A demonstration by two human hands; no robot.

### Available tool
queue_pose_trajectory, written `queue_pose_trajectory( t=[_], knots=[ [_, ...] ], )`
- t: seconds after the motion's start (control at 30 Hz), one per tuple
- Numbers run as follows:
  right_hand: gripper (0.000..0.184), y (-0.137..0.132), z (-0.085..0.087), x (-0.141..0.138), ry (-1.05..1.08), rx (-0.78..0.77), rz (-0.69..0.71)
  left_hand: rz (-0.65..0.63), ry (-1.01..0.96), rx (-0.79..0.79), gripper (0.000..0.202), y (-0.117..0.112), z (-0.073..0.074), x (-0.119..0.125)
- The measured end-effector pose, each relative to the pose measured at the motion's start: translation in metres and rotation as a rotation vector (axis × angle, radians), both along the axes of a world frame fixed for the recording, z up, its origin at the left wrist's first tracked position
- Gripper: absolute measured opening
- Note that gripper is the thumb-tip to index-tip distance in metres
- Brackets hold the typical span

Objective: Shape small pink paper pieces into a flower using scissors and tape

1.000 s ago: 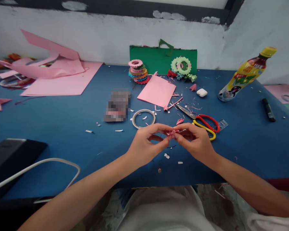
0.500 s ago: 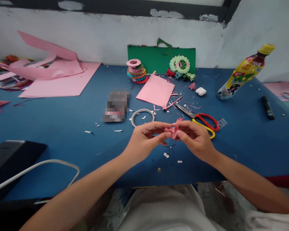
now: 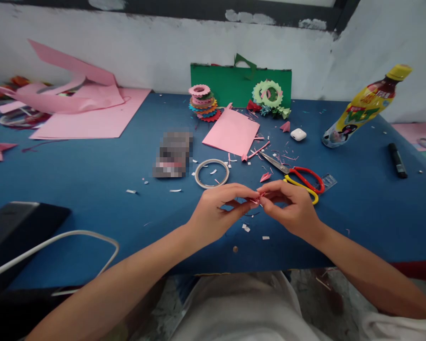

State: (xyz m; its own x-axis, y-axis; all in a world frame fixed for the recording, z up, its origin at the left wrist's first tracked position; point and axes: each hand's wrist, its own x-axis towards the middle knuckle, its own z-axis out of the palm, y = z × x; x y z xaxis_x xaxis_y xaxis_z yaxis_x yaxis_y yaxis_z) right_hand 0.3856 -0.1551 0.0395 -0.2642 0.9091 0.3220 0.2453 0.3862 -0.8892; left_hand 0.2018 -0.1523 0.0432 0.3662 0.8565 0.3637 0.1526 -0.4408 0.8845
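Observation:
My left hand (image 3: 218, 210) and my right hand (image 3: 290, 207) meet just above the blue table (image 3: 92, 180), fingertips pinched together on a small folded pink paper piece (image 3: 258, 198). Most of that piece is hidden between the fingers. A roll of clear tape (image 3: 212, 173) lies just beyond my left hand. Red and yellow scissors (image 3: 298, 178) lie just beyond my right hand, and a small pink folded scrap (image 3: 265, 177) sits between them.
A pink paper square (image 3: 231, 132), a stack of coloured scalloped rings (image 3: 203, 103), a green card (image 3: 230, 85) with a pale green wreath (image 3: 266, 94), a white earbud case (image 3: 298, 135), a tilted drink bottle (image 3: 364, 108), a black marker (image 3: 397, 160), large pink sheets (image 3: 88, 118), a dark device (image 3: 17, 227) with white cable.
The pink piece, more exposed half a second ago, is now pinched nearly out of sight between both hands' fingertips. The hands stay in about the same place.

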Motion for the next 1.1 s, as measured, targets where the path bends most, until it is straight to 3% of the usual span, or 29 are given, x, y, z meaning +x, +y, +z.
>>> queue_pose_trajectory(
  t=[0.13,0.27,0.37,0.47,0.57,0.67,0.73,0.9,1.0,1.1],
  knots=[
    [0.015,0.001,-0.002,0.001,-0.033,0.026,0.013,-0.027,0.017,0.029,0.013,0.000,0.002,0.000],
    [0.019,0.003,-0.001,0.003,-0.054,0.006,0.006,0.043,0.089,-0.080,0.018,0.005,0.008,-0.003],
    [0.021,0.011,0.000,0.007,-0.123,0.018,-0.037,0.093,0.249,-0.187,0.024,0.014,0.007,-0.008],
    [0.018,0.025,-0.001,0.019,-0.338,0.080,-0.087,0.020,0.456,-0.224,0.026,0.024,0.003,-0.014],
    [0.018,0.045,-0.004,0.039,-0.646,0.123,-0.185,0.045,0.539,-0.128,0.029,0.033,0.001,-0.022],
    [0.018,0.063,-0.007,0.067,-0.928,0.065,-0.274,0.130,0.563,-0.019,0.030,0.041,0.004,-0.038],
    [0.022,0.073,-0.009,0.085,-1.051,0.028,-0.307,0.083,0.683,0.001,0.036,0.047,0.007,-0.051],
    [0.044,0.085,-0.014,0.108,-1.125,-0.096,-0.301,-0.018,0.901,-0.018,0.046,0.055,0.004,-0.068],
    [0.054,0.087,-0.013,0.112,-1.117,-0.145,-0.287,0.032,0.918,0.035,0.048,0.057,-0.001,-0.060],
    [0.052,0.085,-0.007,0.114,-1.105,-0.182,-0.273,0.105,0.985,0.113,0.050,0.060,-0.006,-0.048]
  ],
)
